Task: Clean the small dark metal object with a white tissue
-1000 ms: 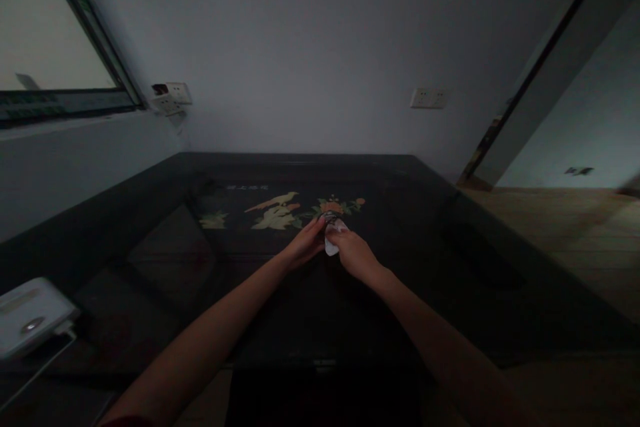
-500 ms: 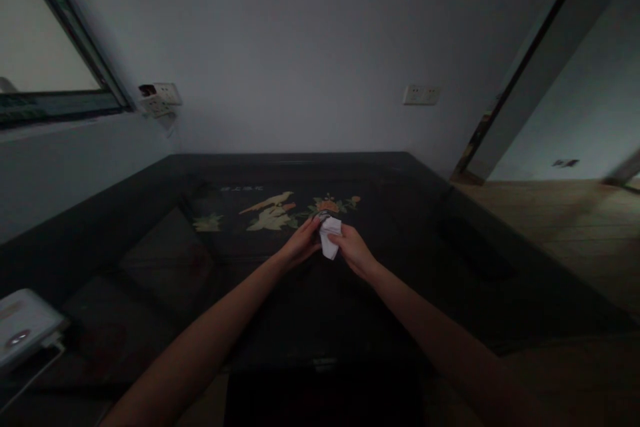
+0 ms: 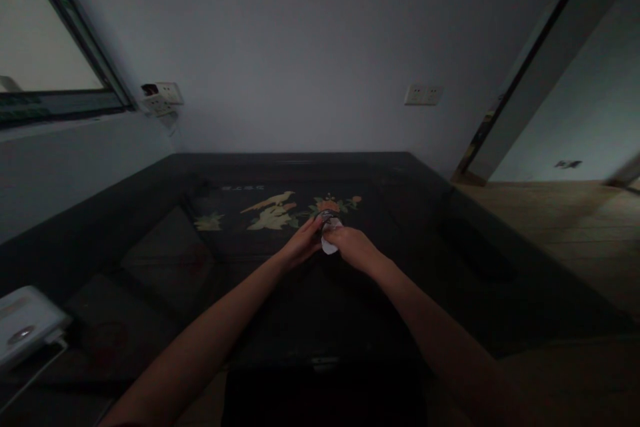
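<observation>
Over the middle of the dark table, both hands are close together. My left hand (image 3: 303,241) is closed around the left side of a small object with a thin dark curved rim (image 3: 327,213); its kind is hard to make out in the dim light. In my right hand (image 3: 355,247) is a piece of white tissue (image 3: 329,247), pinched and bunched against that small object. The right fingers cover much of the tissue, and its lower end sticks out below them.
The dark glossy table (image 3: 400,200) bears a bird-and-flower picture (image 3: 273,210). At the left edge stands a white device (image 3: 30,320) with a white cable. A dark oblong shape (image 3: 475,250) lies on the right. Behind the table is a wall with sockets (image 3: 423,95).
My right hand has moved slightly left and over the tissue, pressing it against the small object; less of the tissue shows. My left hand has stayed nearly in place.
</observation>
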A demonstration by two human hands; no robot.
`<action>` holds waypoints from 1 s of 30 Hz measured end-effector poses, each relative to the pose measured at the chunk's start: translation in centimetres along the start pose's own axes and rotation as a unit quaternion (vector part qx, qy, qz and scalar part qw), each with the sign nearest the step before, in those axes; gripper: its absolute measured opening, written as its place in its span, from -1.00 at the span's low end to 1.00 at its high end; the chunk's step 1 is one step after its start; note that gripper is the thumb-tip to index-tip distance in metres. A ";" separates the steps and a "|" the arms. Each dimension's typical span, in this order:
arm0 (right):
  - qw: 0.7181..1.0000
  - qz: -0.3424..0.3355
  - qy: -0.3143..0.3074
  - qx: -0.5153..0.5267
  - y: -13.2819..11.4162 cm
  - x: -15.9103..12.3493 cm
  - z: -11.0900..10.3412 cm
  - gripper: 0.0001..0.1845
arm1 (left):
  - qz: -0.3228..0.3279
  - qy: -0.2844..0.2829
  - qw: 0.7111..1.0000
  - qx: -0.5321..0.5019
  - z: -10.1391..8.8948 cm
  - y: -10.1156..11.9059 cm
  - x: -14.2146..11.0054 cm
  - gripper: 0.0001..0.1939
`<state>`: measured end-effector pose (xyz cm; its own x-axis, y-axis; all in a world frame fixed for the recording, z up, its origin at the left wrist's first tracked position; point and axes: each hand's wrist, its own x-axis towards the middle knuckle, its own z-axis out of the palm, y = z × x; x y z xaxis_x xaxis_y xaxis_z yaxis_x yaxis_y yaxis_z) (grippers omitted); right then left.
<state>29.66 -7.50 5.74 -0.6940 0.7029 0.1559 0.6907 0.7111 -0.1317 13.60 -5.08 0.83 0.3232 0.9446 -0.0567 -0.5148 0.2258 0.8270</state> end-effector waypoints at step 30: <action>0.989 0.016 0.136 -0.053 -2.1 0.6 2.7 -0.50 | -0.050 -0.004 0.996 -0.069 -0.5 0.1 0.7 -0.61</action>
<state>27.28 -8.56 3.49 -0.6014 0.6845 0.4122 0.7388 0.6727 -0.0392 13.41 -4.30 0.62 0.3847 0.9140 -0.1289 -0.5837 0.3491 0.7330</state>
